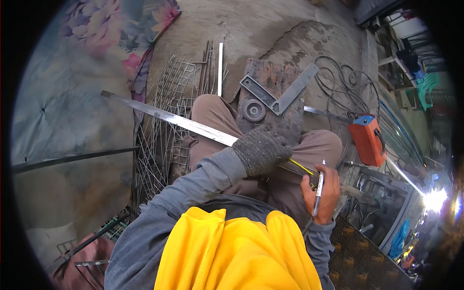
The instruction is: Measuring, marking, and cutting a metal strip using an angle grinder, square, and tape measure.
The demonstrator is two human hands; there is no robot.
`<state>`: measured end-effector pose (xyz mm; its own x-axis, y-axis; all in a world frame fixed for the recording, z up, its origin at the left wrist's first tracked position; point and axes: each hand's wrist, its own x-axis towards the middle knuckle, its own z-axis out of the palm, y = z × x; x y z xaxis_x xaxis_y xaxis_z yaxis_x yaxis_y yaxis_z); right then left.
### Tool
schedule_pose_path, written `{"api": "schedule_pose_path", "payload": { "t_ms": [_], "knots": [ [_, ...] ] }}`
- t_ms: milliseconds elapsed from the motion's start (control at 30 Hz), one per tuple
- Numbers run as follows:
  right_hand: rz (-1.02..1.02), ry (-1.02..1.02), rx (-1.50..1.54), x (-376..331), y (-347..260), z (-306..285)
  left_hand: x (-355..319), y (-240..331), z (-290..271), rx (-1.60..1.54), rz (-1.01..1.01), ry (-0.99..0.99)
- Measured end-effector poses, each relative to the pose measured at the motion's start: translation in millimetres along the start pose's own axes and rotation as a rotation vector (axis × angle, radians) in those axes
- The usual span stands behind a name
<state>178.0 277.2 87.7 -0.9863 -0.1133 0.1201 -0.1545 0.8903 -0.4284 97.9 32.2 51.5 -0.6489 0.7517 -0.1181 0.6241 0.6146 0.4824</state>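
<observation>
My left hand (263, 150), in a dark grey knit glove, is closed around a long flat metal bar (179, 119). The bar slants across my lap, its far end reaching out to the upper left. From beside the glove a yellow measuring tape blade (302, 166) runs toward my bare right hand (328, 193). A white marker pen (319, 189) sits between the fingers of that hand, its thin tip pointing away from me. Whether the tape's case is in my right palm is hidden. Both hands are over my legs, close together.
Ahead stands a worn wooden block (290, 123) bearing a metal angle square (297, 89) and a round dark wheel (254, 110). Wire mesh (169, 87) lies left. To the right are an orange box-shaped machine (368, 142), black cable (338, 79) and a bright welding glare (435, 199).
</observation>
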Motion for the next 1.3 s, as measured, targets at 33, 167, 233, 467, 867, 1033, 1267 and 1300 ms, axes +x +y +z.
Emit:
{"api": "schedule_pose_path", "payload": {
  "t_ms": [33,167,233,467,867,1033,1267,1300],
  "knots": [
    [-0.008,0.015,0.049,2,-2,4,-3,-2,1,-0.002,0.003,-0.002],
    [0.001,0.043,0.097,22,-6,15,-6,-6,2,-0.077,0.04,0.397],
    [-0.003,0.062,0.126,40,-6,23,-13,-19,3,-0.246,-0.076,0.414],
    [-0.105,-0.032,0.101,97,9,78,-107,-68,-9,-0.365,-0.378,0.882],
    [-0.122,-0.31,0.106,131,37,157,-248,-241,212,-0.508,-1.496,0.685],
    [-0.12,-0.266,0.19,145,27,159,-224,-249,319,-0.719,-1.44,1.044],
    [0.107,-0.432,0.204,148,56,140,-93,-330,346,-0.835,-1.396,0.416],
    [0.066,-0.427,0.193,144,59,138,-87,-337,354,-0.855,-1.372,0.323]
  ]
}}
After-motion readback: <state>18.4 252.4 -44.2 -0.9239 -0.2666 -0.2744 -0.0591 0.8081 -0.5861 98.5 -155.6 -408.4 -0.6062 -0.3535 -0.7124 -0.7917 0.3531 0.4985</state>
